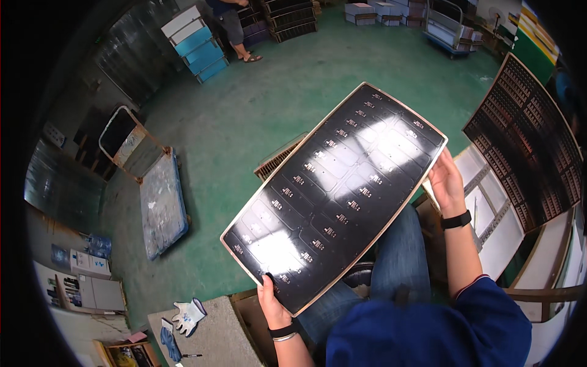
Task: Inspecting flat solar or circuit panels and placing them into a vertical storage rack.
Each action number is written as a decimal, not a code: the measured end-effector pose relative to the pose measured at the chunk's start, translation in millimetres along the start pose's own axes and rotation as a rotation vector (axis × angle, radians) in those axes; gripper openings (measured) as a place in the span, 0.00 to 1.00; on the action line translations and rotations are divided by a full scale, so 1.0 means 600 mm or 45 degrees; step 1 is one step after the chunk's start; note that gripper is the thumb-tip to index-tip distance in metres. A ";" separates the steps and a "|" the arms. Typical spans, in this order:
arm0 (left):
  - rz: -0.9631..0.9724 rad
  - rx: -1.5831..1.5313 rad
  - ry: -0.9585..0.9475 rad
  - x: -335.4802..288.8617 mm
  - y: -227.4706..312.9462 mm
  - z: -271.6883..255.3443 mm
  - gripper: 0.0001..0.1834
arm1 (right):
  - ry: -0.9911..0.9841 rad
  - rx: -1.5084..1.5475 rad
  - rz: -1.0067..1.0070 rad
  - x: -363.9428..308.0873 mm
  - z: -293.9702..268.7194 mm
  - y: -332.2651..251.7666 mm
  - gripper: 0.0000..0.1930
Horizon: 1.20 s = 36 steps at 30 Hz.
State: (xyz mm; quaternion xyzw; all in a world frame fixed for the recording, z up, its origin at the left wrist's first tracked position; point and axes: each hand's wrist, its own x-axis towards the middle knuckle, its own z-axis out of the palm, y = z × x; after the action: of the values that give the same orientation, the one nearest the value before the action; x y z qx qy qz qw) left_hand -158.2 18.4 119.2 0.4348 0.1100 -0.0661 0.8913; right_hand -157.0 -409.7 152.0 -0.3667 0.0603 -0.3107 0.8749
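A large glossy black circuit-board panel (318,211) with a pale edge and rows of small copper-coloured pads is tilted above my lap, reflecting bright light. My left hand (273,304) grips its near left corner, thumb on top. At the right edge, my right hand (447,182) is closed round the border, its fingers partly hidden beneath the panel. Another dark panel (529,140), covered in rows of reddish marks, leans upright to my right. It stands by a white surface (494,235) with metal strips on it.
At the lower left, work gloves (188,316) and a black marker (192,355) lie on a grey tabletop (214,324). A flatbed cart (162,202) stands on the green floor. Farther off are blue-and-white stacked boxes (202,52), a person (233,27) and a loaded trolley (449,33).
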 end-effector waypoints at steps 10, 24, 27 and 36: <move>-0.008 0.102 -0.019 -0.004 0.004 -0.005 0.24 | 0.091 0.014 -0.009 -0.041 -0.021 -0.022 0.21; 0.085 0.280 -0.071 0.007 0.023 -0.025 0.27 | 0.251 0.085 0.039 -0.030 -0.083 -0.047 0.21; 0.338 0.464 -0.080 0.010 0.060 -0.030 0.26 | -0.040 -0.268 0.229 -0.032 -0.069 -0.105 0.26; 0.625 0.554 -0.011 -0.004 0.078 -0.026 0.15 | -0.288 -0.909 0.263 -0.030 -0.094 -0.141 0.16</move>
State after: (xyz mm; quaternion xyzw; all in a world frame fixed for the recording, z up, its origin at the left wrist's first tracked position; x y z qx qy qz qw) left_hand -152.7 59.6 146.3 0.6282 -0.0187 0.1269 0.7674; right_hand -232.4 -478.4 166.5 -0.6721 0.1044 -0.1381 0.7199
